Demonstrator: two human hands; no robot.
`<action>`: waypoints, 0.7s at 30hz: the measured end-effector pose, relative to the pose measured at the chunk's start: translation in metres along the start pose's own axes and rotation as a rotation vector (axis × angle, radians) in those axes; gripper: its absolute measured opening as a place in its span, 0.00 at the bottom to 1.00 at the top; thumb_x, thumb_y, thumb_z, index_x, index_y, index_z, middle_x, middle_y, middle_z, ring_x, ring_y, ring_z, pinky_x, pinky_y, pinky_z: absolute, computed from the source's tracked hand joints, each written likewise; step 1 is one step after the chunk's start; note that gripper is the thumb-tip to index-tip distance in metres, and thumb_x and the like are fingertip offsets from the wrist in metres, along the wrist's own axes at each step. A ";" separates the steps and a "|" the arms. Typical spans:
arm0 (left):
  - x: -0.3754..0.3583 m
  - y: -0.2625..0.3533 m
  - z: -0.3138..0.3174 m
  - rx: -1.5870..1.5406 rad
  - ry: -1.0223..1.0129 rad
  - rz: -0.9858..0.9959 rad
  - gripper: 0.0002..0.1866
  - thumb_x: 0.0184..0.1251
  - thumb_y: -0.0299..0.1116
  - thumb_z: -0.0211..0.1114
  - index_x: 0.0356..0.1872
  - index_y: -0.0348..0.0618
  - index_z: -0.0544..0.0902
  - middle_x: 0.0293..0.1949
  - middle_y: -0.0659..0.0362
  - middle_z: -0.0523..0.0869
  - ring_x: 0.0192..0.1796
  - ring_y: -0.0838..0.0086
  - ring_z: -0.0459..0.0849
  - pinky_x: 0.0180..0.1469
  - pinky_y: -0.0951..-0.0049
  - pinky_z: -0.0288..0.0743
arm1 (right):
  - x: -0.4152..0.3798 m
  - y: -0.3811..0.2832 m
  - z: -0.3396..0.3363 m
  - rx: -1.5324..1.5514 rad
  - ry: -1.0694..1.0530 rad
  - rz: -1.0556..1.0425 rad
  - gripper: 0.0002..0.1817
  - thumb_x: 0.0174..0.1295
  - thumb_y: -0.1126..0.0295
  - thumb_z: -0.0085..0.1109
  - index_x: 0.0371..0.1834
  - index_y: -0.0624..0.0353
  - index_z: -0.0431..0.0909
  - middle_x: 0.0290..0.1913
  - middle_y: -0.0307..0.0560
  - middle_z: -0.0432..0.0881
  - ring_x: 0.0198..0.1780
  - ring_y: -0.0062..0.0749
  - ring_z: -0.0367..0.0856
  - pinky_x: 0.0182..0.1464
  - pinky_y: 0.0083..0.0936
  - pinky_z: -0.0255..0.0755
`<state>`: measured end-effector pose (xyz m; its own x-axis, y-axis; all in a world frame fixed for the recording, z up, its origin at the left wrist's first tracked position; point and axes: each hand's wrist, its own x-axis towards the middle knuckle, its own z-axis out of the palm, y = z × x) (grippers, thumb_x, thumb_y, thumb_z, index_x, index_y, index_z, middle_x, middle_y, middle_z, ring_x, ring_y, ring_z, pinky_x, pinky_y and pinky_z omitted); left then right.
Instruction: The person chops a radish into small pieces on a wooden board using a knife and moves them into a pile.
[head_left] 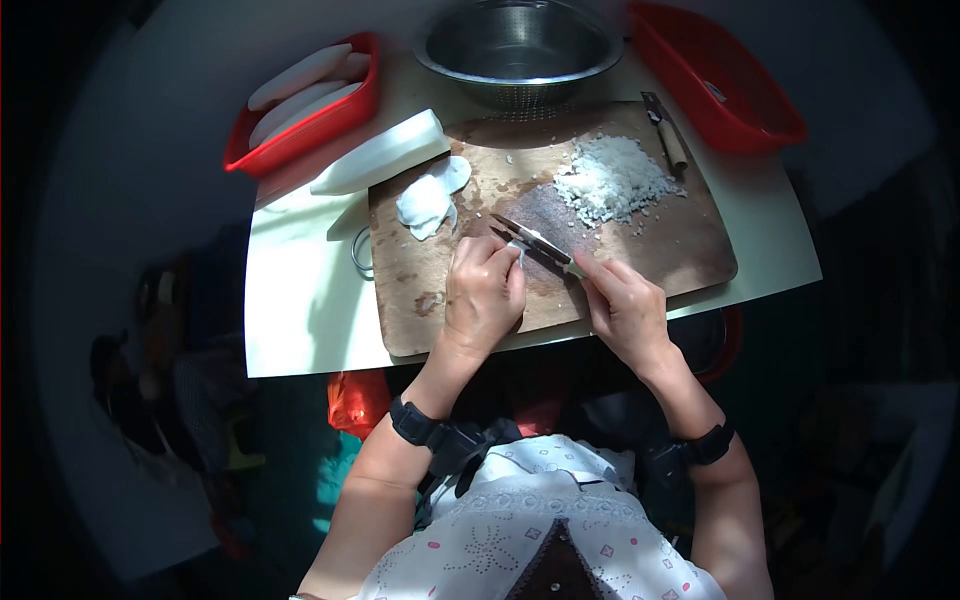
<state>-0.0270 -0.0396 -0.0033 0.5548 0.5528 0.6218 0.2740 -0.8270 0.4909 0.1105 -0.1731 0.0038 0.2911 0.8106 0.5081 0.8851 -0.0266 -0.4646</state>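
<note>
My right hand (628, 305) is closed around the handle of a small knife (535, 240), whose blade points to the upper left over the board. My left hand (482, 290) is curled, its fingertips pinching a small piece of white radish (518, 250) beside the blade. Both hands are over the near part of a wooden cutting board (410, 310). Thin white radish slices (427, 205) lie to the left of the blade. A heap of finely chopped white radish (612, 182) sits on the board's right side. A long peeled white radish (385, 155) rests across the upper left corner.
A metal colander (520, 75) stands behind the board. At the back left, a red basket (240, 158) holds several white radishes; another red basket (715, 90) is at the back right. A wooden-handled tool (668, 140) lies on the board's right edge. A metal ring (361, 255) protrudes at left.
</note>
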 end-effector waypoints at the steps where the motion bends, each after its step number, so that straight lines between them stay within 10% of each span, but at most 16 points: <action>1: 0.000 0.000 0.000 0.014 -0.006 0.006 0.06 0.48 0.19 0.66 0.30 0.35 0.85 0.31 0.53 0.82 0.36 0.60 0.80 0.41 0.64 0.76 | -0.001 0.000 -0.002 0.007 0.000 -0.011 0.21 0.55 0.77 0.61 0.54 0.50 0.79 0.29 0.42 0.77 0.29 0.39 0.81 0.30 0.33 0.75; 21: -0.001 -0.002 0.003 0.048 0.014 0.017 0.06 0.47 0.19 0.66 0.29 0.36 0.85 0.30 0.53 0.83 0.36 0.60 0.81 0.40 0.65 0.77 | 0.000 0.003 0.000 -0.009 0.002 -0.062 0.20 0.54 0.77 0.62 0.52 0.52 0.79 0.28 0.43 0.75 0.28 0.38 0.80 0.28 0.32 0.74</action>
<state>-0.0263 -0.0387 -0.0069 0.5489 0.5400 0.6380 0.3021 -0.8398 0.4510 0.1128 -0.1736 0.0028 0.2364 0.8097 0.5371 0.9045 0.0185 -0.4260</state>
